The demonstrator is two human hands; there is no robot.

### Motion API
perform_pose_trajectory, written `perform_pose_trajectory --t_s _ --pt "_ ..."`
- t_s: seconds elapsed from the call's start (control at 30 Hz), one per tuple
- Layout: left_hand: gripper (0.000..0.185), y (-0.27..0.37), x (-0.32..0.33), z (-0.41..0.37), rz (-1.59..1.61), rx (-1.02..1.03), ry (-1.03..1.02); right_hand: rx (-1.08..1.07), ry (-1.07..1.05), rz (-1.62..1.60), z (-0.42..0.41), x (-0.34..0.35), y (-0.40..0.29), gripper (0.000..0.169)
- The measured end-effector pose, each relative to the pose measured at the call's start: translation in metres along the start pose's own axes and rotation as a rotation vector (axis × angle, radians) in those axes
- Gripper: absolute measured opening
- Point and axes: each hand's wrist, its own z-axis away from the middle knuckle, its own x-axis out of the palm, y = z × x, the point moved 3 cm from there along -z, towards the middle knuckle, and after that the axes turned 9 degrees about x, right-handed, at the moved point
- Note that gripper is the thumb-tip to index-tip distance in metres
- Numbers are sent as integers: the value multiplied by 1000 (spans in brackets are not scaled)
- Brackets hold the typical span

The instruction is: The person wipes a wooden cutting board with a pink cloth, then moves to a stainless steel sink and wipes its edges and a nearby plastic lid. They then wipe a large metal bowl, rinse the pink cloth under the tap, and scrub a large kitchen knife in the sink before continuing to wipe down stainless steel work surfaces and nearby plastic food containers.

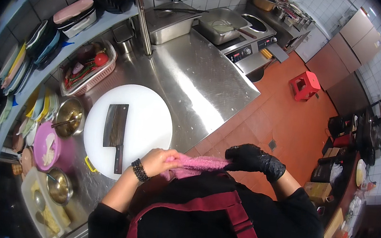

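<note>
A pink cloth (203,163) is stretched between my two hands, close in front of my body. My bare left hand (160,163), with a dark beaded bracelet at the wrist, grips its left end. The right end is in my right hand (251,159), which wears a black glove. Just left of the cloth, a round white cutting board (151,121) lies on the stainless steel counter (195,80). On the board rests a cleaver (116,126), its dark handle pointing towards me. A yellow handle (91,164) shows at the board's near edge.
Along the left stand a basket of vegetables (90,78), steel bowls (70,118), a purple bowl (47,146) and a clear tub (41,204), below a shelf of dishes (48,55). Farther off are a steel pan (219,26) on the cooktop and a red stool (305,86) on the floor.
</note>
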Motion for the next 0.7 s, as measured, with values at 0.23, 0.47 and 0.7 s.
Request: perform_pose_trajectory --t_s 0.23,0.47,0.7 --pt "40 -13 -27 -39 216 206 425 -80 685 -350 -6 -28 31 24" --pt "20 -12 -65 -67 219 248 504 -88 592 -505 -40 -48 54 21" --pt "34 -96 -46 -40 -222 -162 613 -274 268 -95 -154 44 45 62"
